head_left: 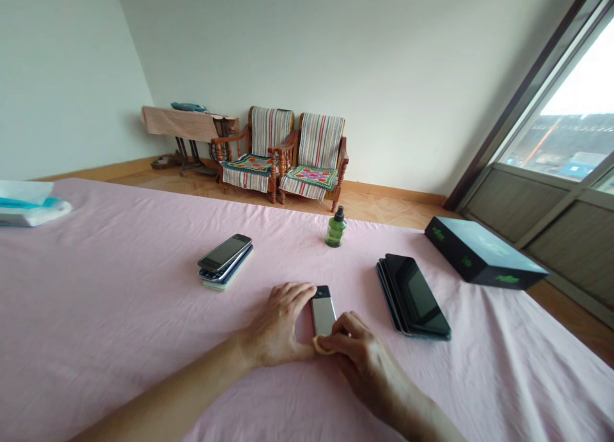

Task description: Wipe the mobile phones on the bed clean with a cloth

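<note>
Head view shows a silver phone (323, 311) lying flat on the pink cloth (119, 301) that covers the table, close to the near edge and roughly at the middle of the picture. The left hand (281, 323) grips it from the left. Its fingers curl over the far corner and the thumb sits by the near end, so the phone is pinned in place. The right hand (367, 359) has its fingertips pinched together on a small yellow pad (319, 346), which is pressed against the near end of the phone.

Judging by this, the work in hand is wiping the phone, and it seems to be at an early or middle stage. The pad covers only the near end, and most of the phone's face beyond it lies bare. Whether that bare part has been wiped cannot be told.

To the left, well apart, lies a stack of phones (225, 261). To the right, near the right hand, is a stack of dark phones (415, 296), fanned slightly. Nothing shows which stack, if either, has been cleaned. A green bottle (335, 228) stands upright beyond the silver phone, and a black box (484, 253) rests near the far right corner. A tissue pack (29, 204) lies at the far left edge. Two wooden chairs (288, 157) stand against the back wall, and a window (570, 135) is on the right.
</note>
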Motion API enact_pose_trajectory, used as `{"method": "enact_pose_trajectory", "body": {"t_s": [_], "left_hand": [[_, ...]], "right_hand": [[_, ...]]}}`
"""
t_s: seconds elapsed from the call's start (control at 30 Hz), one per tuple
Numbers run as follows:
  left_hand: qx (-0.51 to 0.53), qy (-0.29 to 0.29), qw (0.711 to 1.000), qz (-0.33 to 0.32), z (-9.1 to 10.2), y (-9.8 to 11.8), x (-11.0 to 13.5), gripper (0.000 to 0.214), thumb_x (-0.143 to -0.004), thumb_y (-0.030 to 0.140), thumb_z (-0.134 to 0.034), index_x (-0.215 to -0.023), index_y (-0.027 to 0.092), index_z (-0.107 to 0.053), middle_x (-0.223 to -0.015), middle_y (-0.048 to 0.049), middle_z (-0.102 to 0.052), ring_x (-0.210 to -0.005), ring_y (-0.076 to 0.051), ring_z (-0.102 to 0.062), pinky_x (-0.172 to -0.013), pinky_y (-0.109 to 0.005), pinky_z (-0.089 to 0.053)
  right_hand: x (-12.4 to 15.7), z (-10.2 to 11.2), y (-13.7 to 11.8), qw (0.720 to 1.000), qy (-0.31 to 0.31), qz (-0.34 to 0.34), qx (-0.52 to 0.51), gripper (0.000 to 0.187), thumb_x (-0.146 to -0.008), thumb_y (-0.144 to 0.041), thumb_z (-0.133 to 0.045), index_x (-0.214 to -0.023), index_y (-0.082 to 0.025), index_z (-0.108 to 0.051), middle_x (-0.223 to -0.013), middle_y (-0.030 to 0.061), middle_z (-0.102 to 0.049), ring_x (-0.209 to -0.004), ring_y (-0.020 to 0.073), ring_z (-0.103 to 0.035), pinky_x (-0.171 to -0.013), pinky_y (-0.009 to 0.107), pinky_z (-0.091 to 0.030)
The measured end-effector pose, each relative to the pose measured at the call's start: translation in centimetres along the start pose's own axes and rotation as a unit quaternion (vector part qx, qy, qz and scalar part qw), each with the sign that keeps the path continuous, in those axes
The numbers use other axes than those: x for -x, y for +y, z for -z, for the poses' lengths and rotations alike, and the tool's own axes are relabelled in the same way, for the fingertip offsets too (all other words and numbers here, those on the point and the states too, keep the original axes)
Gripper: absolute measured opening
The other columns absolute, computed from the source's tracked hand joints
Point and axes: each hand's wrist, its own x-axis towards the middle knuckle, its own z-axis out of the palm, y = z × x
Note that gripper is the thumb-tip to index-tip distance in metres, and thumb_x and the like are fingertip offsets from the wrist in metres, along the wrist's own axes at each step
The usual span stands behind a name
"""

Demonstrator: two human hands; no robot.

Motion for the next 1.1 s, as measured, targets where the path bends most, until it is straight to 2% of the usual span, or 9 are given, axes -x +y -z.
{"method": "enact_pose_trajectory", "body": {"t_s": [0.13,0.23,0.33,0.5,0.63,0.73,0.8,0.9,1.1], "left_hand": [[-0.004,-0.007,1.000,-0.001,0.0,-0.1,0.0,0.090,-0.054,0.045,-0.083,-0.130,0.015,-0.046,-0.133,-0.0148,-0.052,-0.122,-0.034,-0.046,-0.104,-0.048,-0.034],[-0.003,-0.006,1.000,-0.006,0.0,-0.2,0.1,0.090,-0.055,0.046,-0.082,-0.132,0.018,-0.045,-0.134,-0.0138,-0.051,-0.123,-0.035,-0.046,-0.104,-0.049,-0.034],[-0.002,-0.013,1.000,-0.010,0.0,-0.3,0.2,0.090,-0.057,0.047,-0.081,-0.134,0.019,-0.043,-0.136,-0.0139,-0.050,-0.124,-0.035,-0.045,-0.104,-0.049,-0.033],[0.006,-0.009,1.000,-0.010,-0.1,-0.5,0.2,0.091,-0.057,0.047,-0.081,-0.135,0.019,-0.042,-0.137,-0.0140,-0.049,-0.125,-0.035,-0.044,-0.105,-0.049,-0.033],[0.013,-0.020,1.000,-0.012,-0.1,-0.6,0.2,0.092,-0.057,0.044,-0.080,-0.136,0.019,-0.041,-0.138,-0.0137,-0.048,-0.126,-0.035,-0.043,-0.106,-0.050,-0.033],[0.015,-0.027,0.999,-0.013,0.1,-0.5,0.3,0.092,-0.057,0.042,-0.080,-0.137,0.019,-0.040,-0.138,-0.0133,-0.047,-0.126,-0.035,-0.042,-0.107,-0.050,-0.032],[0.016,-0.028,0.999,-0.009,0.2,-0.3,0.4,0.091,-0.057,0.039,-0.081,-0.136,0.018,-0.041,-0.139,-0.0137,-0.045,-0.127,-0.035,-0.041,-0.107,-0.050,-0.032],[0.033,-0.019,0.999,0.001,0.4,0.0,0.6,0.088,-0.056,0.037,-0.083,-0.134,0.019,-0.044,-0.134,-0.0123,-0.046,-0.123,-0.034,-0.044,-0.104,-0.048,-0.037],[0.134,-0.012,0.991,-0.026,0.3,0.6,0.7,0.065,-0.067,0.025,-0.080,-0.125,0.023,-0.052,-0.124,-0.0073,-0.051,-0.114,-0.025,-0.052,-0.100,-0.037,-0.044]], "right_hand": [[0.2,1.3,1.7,0.999,0.001,-0.026,-0.020,0.031,-0.088,-0.006,-0.049,-0.100,-0.024,-0.071,-0.085,0.0033,-0.056,-0.076,0.0135,-0.056,-0.068,0.025,-0.044],[0.2,1.7,2.4,0.997,0.037,-0.052,-0.031,0.026,-0.090,-0.011,-0.049,-0.096,-0.021,-0.073,-0.080,0.0033,-0.055,-0.071,0.0129,-0.056,-0.063,0.023,-0.044],[0.1,1.2,2.3,0.994,0.065,-0.069,-0.059,0.025,-0.091,-0.014,-0.050,-0.098,-0.020,-0.073,-0.081,0.0039,-0.056,-0.072,0.0131,-0.057,-0.062,0.023,-0.045],[-0.2,0.0,1.4,0.997,0.045,-0.031,-0.048,0.028,-0.090,-0.011,-0.049,-0.100,-0.023,-0.072,-0.085,0.0042,-0.056,-0.077,0.0142,-0.057,-0.066,0.025,-0.045],[-0.6,0.1,1.9,0.996,0.062,-0.063,-0.032,0.027,-0.094,-0.018,-0.045,-0.094,-0.020,-0.072,-0.082,0.0039,-0.054,-0.069,0.0131,-0.054,-0.061,0.024,-0.043],[-0.6,0.5,2.3,0.991,0.099,-0.083,-0.028,0.030,-0.095,-0.023,-0.043,-0.092,-0.018,-0.072,-0.079,0.0049,-0.054,-0.069,0.0142,-0.054,-0.062,0.025,-0.044],[-0.6,0.6,2.2,0.984,0.130,-0.099,-0.066,0.029,-0.095,-0.026,-0.043,-0.097,-0.018,-0.072,-0.081,0.0053,-0.055,-0.071,0.0147,-0.056,-0.063,0.025,-0.045],[-0.6,0.4,1.5,0.972,0.139,-0.120,-0.149,0.027,-0.094,-0.030,-0.048,-0.101,-0.020,-0.072,-0.081,0.0045,-0.056,-0.072,0.0145,-0.057,-0.062,0.023,-0.045],[-1.1,0.0,0.6,0.936,0.140,-0.166,-0.277,0.030,-0.087,-0.042,-0.057,-0.093,-0.018,-0.075,-0.075,0.0039,-0.055,-0.070,0.0155,-0.054,-0.057,0.023,-0.045]]}}
